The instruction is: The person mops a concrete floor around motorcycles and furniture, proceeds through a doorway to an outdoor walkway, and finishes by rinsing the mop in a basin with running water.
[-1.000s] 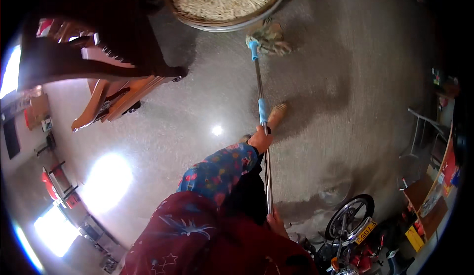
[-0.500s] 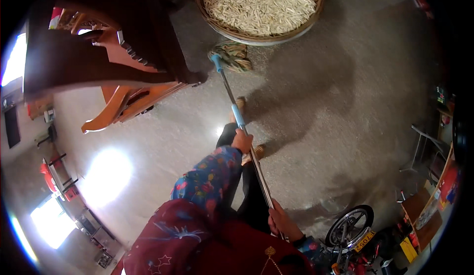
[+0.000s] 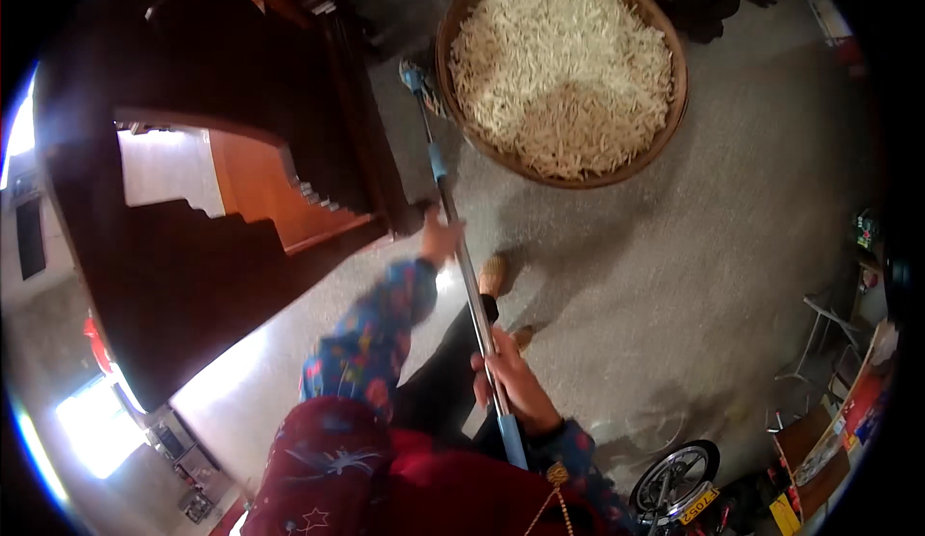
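Both hands were clamped on the mop handle (image 3: 462, 257): left hand (image 3: 440, 239) high, right hand (image 3: 511, 387) low near the body; the mop head (image 3: 416, 79) had swung leftward since a second earlier, now just beside the grain-filled basket (image 3: 674, 117), against the dark wooden chair (image 3: 289, 103). The floor strip between basket and chair seemed the part being wiped.

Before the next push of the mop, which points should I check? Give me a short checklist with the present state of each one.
1. Left hand grips the mop handle higher up: ok.
2. Right hand grips the handle lower down: ok.
3. Mop head is apart from the round basket of pale strips: not ok, it lies right beside the rim.
4. Mop head is apart from the dark wooden furniture: cannot tell, they are very close.
5. Feet stand behind the mop head: ok.
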Action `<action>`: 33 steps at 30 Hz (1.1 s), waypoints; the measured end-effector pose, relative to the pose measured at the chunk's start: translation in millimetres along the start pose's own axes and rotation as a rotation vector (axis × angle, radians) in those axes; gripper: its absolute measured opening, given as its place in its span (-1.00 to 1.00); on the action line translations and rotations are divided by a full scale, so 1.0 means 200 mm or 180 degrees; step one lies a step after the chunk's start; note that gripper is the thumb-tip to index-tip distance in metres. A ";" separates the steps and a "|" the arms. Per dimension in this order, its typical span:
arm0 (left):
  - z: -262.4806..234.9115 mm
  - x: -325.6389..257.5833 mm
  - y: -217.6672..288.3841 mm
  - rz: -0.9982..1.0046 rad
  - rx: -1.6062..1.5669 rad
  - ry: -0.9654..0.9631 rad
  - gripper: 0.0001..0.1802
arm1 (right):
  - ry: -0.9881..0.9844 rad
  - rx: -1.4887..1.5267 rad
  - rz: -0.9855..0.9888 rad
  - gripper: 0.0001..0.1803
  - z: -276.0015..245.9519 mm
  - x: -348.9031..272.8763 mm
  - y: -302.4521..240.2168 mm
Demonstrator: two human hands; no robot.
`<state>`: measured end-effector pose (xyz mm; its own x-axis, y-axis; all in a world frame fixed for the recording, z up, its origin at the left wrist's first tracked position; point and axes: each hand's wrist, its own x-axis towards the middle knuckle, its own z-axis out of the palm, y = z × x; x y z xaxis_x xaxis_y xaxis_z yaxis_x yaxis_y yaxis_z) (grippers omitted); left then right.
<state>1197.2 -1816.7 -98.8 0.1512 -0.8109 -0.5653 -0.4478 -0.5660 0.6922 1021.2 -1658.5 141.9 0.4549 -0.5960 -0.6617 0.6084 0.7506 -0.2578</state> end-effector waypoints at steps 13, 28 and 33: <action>0.01 -0.55 0.71 -0.0673 -0.1966 -0.0533 -0.71 | 0.0295 0.0562 -0.0029 -0.31 0.24 -0.18 -0.28; -0.04 1.39 1.40 0.1304 -0.1265 0.0154 -0.80 | 0.0079 -0.1677 -0.0332 -0.40 0.42 1.21 -1.77; -0.37 2.19 1.72 0.1104 0.0977 -0.0287 -0.82 | -0.0059 -0.1758 -0.0399 -0.46 0.58 1.91 -2.20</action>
<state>1175.2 -2378.2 -74.4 -0.1246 -0.9205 -0.3702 -0.7003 -0.1828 0.6901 1003.0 -2250.2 84.2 0.4153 -0.6914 -0.5912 0.2302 0.7086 -0.6670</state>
